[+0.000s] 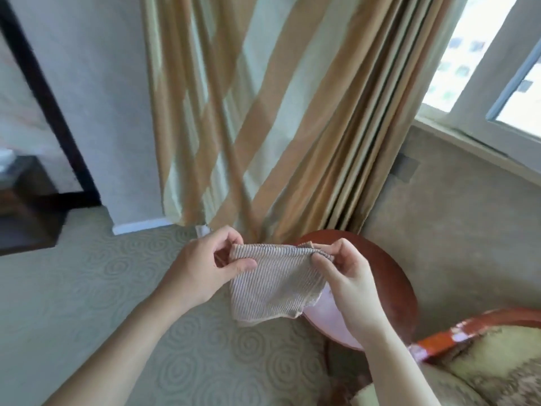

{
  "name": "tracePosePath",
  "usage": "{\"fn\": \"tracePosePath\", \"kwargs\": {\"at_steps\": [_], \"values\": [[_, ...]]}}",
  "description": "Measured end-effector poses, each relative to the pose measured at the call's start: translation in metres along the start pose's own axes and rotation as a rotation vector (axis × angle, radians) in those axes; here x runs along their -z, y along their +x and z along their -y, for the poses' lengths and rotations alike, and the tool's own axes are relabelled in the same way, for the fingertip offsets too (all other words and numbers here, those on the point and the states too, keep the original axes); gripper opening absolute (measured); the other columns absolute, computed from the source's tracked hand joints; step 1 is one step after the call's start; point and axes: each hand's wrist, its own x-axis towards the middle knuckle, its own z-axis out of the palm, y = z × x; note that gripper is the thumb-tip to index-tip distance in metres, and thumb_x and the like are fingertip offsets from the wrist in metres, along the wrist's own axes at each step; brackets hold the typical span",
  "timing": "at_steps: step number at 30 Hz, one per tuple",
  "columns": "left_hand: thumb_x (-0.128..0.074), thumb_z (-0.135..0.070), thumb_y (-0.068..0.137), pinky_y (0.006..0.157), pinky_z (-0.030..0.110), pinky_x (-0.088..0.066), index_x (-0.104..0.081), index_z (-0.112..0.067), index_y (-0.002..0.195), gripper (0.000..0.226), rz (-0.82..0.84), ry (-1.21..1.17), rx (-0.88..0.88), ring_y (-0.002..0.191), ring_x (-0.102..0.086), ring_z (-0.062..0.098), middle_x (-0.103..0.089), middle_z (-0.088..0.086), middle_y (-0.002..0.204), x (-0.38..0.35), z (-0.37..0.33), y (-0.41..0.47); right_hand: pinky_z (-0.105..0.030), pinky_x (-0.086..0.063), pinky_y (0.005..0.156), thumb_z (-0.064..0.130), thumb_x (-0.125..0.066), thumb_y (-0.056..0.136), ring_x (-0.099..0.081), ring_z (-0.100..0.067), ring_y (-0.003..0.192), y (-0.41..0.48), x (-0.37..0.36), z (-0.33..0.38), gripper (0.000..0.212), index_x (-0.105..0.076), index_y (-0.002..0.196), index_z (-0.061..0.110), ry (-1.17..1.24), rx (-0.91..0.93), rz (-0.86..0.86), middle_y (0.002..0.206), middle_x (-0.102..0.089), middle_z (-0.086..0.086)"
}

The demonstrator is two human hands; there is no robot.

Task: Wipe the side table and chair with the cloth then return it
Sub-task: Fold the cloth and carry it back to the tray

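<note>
We have a single wide-angle view from the person's head, looking forward and down. It sits close over both forearms, which reach in from the lower edge. Ahead we face the striped curtain (pixel 248 112); the window (pixel 497 68) falls at upper right, the patterned carpet (pixel 87 288) spreads below.

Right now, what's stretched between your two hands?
The cloth, pinched at its top corners by the left hand and right hand, in the head view.
</note>
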Motion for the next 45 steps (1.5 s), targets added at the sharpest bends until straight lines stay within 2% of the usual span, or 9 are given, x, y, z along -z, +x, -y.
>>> {"fn": "tracePosePath", "kwargs": {"at_steps": [6,9,17,22,26,31,34,40,45], "values": [[-0.084,-0.037,0.072,0.068,0.015,-0.047,-0.053,-0.033,0.077,0.031,-0.207,-0.044,0.112,0.074,-0.065,0.01,-0.069,-0.012,0.084,0.095,0.045,-0.007,-0.048,-0.046,0.077,0.004,-0.068,0.086,-0.055,-0.019,0.08,0.057,-0.108,0.01,0.019,-0.057,0.096,0.017,-0.045,0.098,0.232,0.087,-0.06,-0.004],[-0.084,-0.015,0.079,0.074,0.02,-0.048,-0.056,-0.035,0.084,0.035,-0.274,-0.071,0.139,0.079,-0.066,0.014,-0.069,-0.011,0.09,0.133,0.075,-0.003,-0.03,-0.047,0.081,0.006,-0.065,0.091,-0.054,-0.008,0.08,0.09,-0.165,0.007,0.048,-0.053,0.134,0.024,-0.133,0.149,0.401,0.088,-0.055,0.005],[-0.086,-0.038,0.064,0.078,0.021,-0.049,-0.073,-0.039,0.109,0.047,-0.444,-0.414,0.286,0.085,-0.063,0.013,-0.068,-0.002,0.094,0.23,0.171,0.048,-0.038,-0.046,0.094,0.032,-0.065,0.091,-0.062,-0.029,0.105,0.185,-0.328,-0.015,0.019,-0.063,0.091,0.012,0.173,0.05,0.575,0.106,-0.067,-0.012],[-0.083,-0.042,0.065,0.071,0.015,-0.052,-0.08,-0.026,0.101,0.04,-0.694,-0.68,0.483,0.084,-0.065,0.004,-0.074,-0.009,0.09,0.284,0.247,0.08,-0.018,-0.035,0.061,0.052,-0.056,0.092,-0.039,-0.008,0.066,0.247,-0.443,-0.013,0.031,-0.053,0.083,0.023,0.232,0.128,0.634,0.071,-0.042,0.009],[-0.077,-0.039,0.075,0.078,0.02,-0.054,-0.079,-0.022,0.105,0.034,-0.852,-0.743,0.566,0.1,-0.068,0.01,-0.076,-0.003,0.101,0.331,0.31,0.096,-0.012,-0.039,0.066,0.042,-0.052,0.095,-0.045,-0.001,0.069,0.291,-0.534,-0.001,0.021,-0.055,0.087,0.023,0.162,0.142,0.681,0.072,-0.049,0.016],[-0.059,-0.058,0.086,0.091,0.032,-0.056,-0.073,-0.024,0.119,0.05,-0.656,-0.845,0.703,0.118,-0.067,0.021,-0.073,0.006,0.125,0.383,0.385,0.098,-0.012,-0.044,0.069,0.046,-0.053,0.093,-0.055,-0.001,0.073,0.323,-0.651,0.006,0.023,-0.059,0.097,0.024,0.154,0.117,0.755,0.078,-0.06,0.015],[-0.066,-0.049,0.089,0.086,0.031,-0.055,-0.074,-0.011,0.113,0.045,-0.653,-0.878,0.781,0.11,-0.069,0.021,-0.074,0.009,0.117,0.412,0.434,0.099,-0.036,-0.05,0.081,0.046,-0.057,0.092,-0.059,-0.012,0.083,0.346,-0.725,0.006,0.024,-0.06,0.099,0.023,0.175,-0.016,0.812,0.087,-0.064,0.006],[-0.068,-0.039,0.092,0.06,0.031,-0.046,-0.057,-0.019,0.07,0.032,-1.146,-0.498,0.911,0.065,-0.056,0.012,-0.057,-0.005,0.065,0.514,0.547,0.124,-0.059,-0.036,0.11,0.06,-0.047,0.094,-0.043,-0.041,0.137,0.397,-0.864,-0.022,0.048,-0.046,0.139,0.047,0.237,-0.603,1.111,0.149,-0.044,-0.022],[-0.055,-0.041,0.099,0.085,0.039,-0.054,-0.064,-0.04,0.111,0.015,-0.933,-0.293,0.878,0.094,-0.067,0.005,-0.073,-0.013,0.098,0.61,0.622,0.16,-0.049,-0.057,0.084,-0.009,-0.068,0.083,-0.067,-0.036,0.111,0.422,-0.96,-0.049,0.097,-0.023,0.144,0.052,0.416,-0.849,1.068,0.122,-0.07,-0.019]]}}
